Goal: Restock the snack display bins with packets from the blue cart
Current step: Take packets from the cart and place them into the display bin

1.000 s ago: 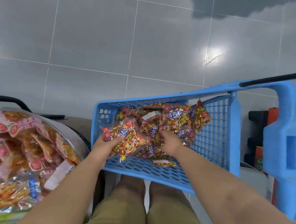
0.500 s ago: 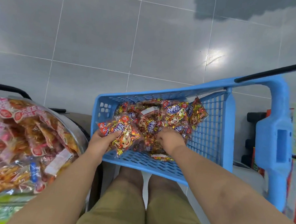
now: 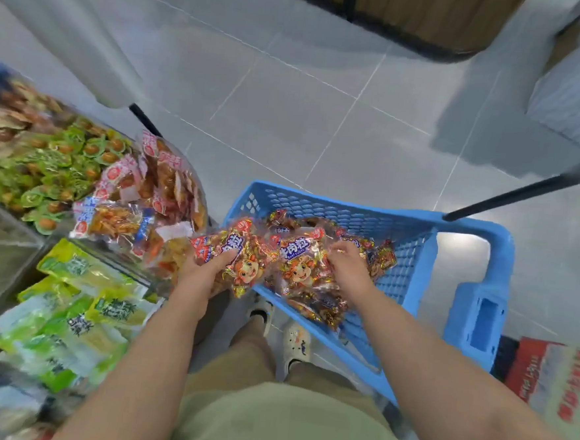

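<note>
The blue cart [image 3: 415,225] stands right of centre with several red-and-gold snack packets [image 3: 378,257] inside. My left hand [image 3: 205,275] grips one such packet [image 3: 241,254] at the cart's left rim, lifted toward the bins. My right hand [image 3: 350,268] is inside the cart, fingers pinching a second packet [image 3: 299,265] with a cartoon face. Display bins on the left hold orange-and-red packets [image 3: 153,189], green round snacks [image 3: 55,165] and yellow-green packets [image 3: 79,311].
Grey tiled floor [image 3: 324,102] stretches ahead. The cart's black handle bar [image 3: 510,197] slants up to the right. A red-printed carton [image 3: 559,379] sits at the lower right. My legs and white shoes [image 3: 293,343] stand between bins and cart.
The view has swung up and left, showing more bins. My left hand has carried its packet to the cart's left rim. My right hand has risen with a packet between its fingers.
</note>
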